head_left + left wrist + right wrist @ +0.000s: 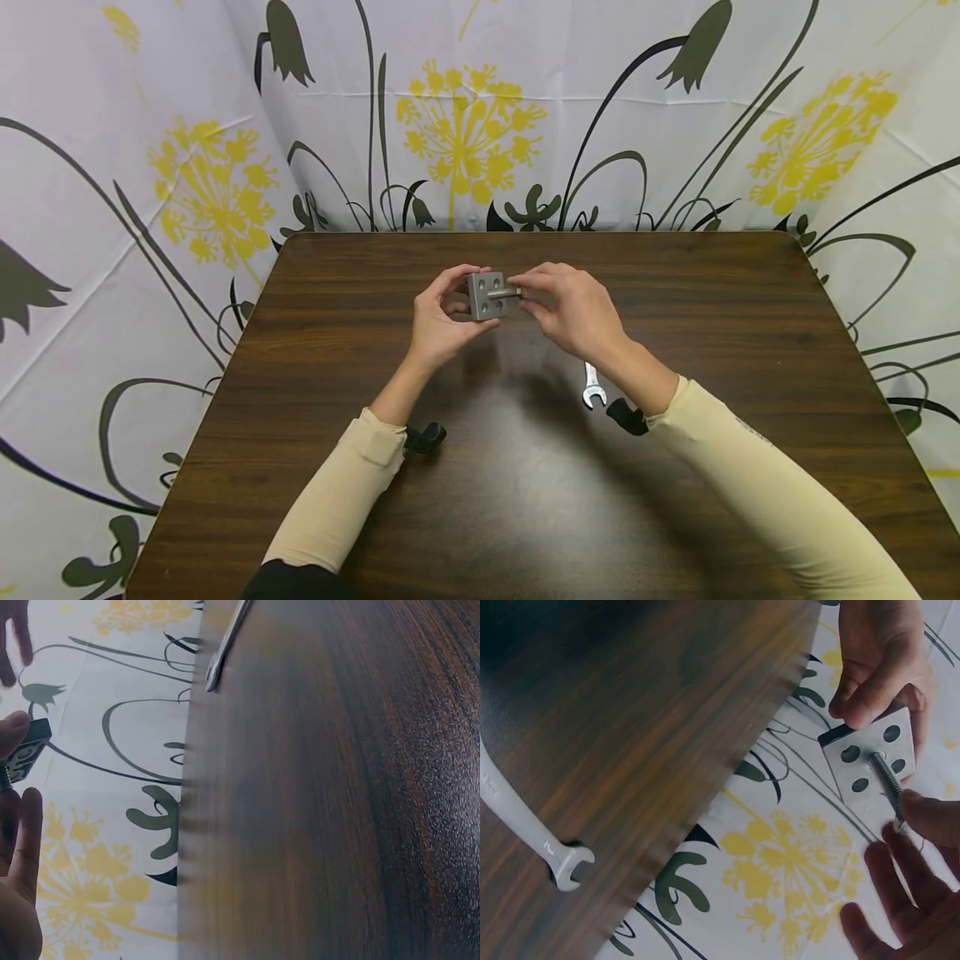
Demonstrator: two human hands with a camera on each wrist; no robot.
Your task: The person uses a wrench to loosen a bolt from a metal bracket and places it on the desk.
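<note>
Above the table, my left hand [438, 321] grips a grey metal block [477, 298] by its edges, thumb below and fingers above. Several round holes show in the block's face. A threaded bolt [886, 780] sticks out of the middle of that face. Its outer end is between the thumb and fingertips of my right hand [573, 308], which pinch it. In the right wrist view the bolt's threads are plain, while its far end is partly covered by the fingers. The left wrist view catches only the block's dark side [30, 746] at its edge.
A silver open-end wrench [593, 389] lies on the brown wood-grain table [525, 500], below my right forearm. Black wrist-worn devices [426, 438] show by both sleeves. Behind the table's far edge hangs a white curtain [600, 50] with yellow and grey flowers.
</note>
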